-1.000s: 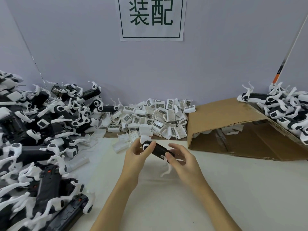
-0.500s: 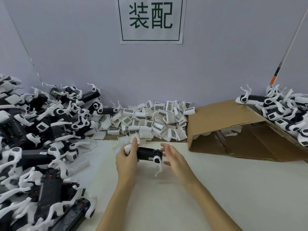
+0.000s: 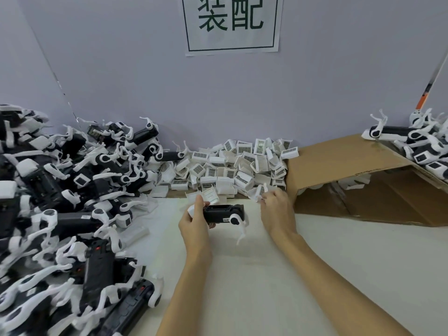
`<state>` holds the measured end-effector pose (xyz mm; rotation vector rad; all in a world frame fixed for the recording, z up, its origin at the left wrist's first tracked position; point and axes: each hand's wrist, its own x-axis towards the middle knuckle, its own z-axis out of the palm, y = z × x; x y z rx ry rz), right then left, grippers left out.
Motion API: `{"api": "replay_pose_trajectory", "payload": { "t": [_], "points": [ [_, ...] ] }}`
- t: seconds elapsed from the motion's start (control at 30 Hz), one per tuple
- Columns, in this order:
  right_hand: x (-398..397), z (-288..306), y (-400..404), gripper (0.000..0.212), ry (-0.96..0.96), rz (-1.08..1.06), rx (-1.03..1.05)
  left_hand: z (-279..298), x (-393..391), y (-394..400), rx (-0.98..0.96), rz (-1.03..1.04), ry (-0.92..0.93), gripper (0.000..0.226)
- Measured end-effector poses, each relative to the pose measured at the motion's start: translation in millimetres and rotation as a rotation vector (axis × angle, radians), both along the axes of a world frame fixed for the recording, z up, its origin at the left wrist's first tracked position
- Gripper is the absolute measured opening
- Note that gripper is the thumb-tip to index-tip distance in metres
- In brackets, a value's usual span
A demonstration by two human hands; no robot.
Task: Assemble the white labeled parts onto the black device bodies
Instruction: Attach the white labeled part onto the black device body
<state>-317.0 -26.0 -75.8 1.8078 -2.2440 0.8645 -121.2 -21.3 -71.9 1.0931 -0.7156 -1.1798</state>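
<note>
Here the left hand grips a black device body with a white hinge; the right hand seemingly pinches a white labeled part beside the cardboard box.

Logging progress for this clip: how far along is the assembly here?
Done: finished units lie piled on the cardboard box at right. In hand: the left hand grips one black body, while the right hand picks a white labeled part. Left: a large heap of bodies.

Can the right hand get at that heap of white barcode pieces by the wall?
Probably yes: the right hand is already at the heap of white labeled parts, its near edge, with nothing between them.
</note>
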Motion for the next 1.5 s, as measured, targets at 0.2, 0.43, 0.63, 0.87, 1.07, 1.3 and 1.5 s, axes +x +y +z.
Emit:
{"api": "replay_pose_trajectory", "payload": {
  "t": [0.2, 0.43, 0.63, 0.87, 1.07, 1.3, 1.5],
  "points": [
    [12.2, 16.9, 68.0, 0.034, -0.858, 0.173, -0.369, 1.6, -10.6, 4.6, -0.026, -0.063, -0.076, 0.035],
    [0.9, 28.5, 94.9, 0.046, -1.729, 0.431, -0.267, 4.2, -21.4, 18.6, -0.109, -0.126, -0.154, 0.03],
    [3.4, 33.8, 97.9, 0.031, -1.619, 0.37, -0.313, 11.3, -29.7, 33.6, -0.236, -0.154, -0.271, 0.039],
    [25.3, 31.0, 103.7, 0.03, -1.414, 0.372, -0.323, 6.5, -45.3, 46.8, -0.35, -0.188, -0.284, 0.056],
    [29.5, 19.3, 103.1, 0.026, -1.025, 0.318, -0.369, 8.1, -46.5, 49.7, -0.384, -0.159, -0.278, 0.055],
    [35.3, 20.4, 101.9, 0.02, -1.206, 0.221, -0.424, 8.5, -49.0, 53.5, -0.418, -0.172, -0.369, 0.044],
    [34.6, 25.9, 104.6, 0.015, -1.46, 0.236, -0.445, 10.0, -50.2, 54.9, -0.415, -0.144, -0.389, 0.046]
  ]
}}
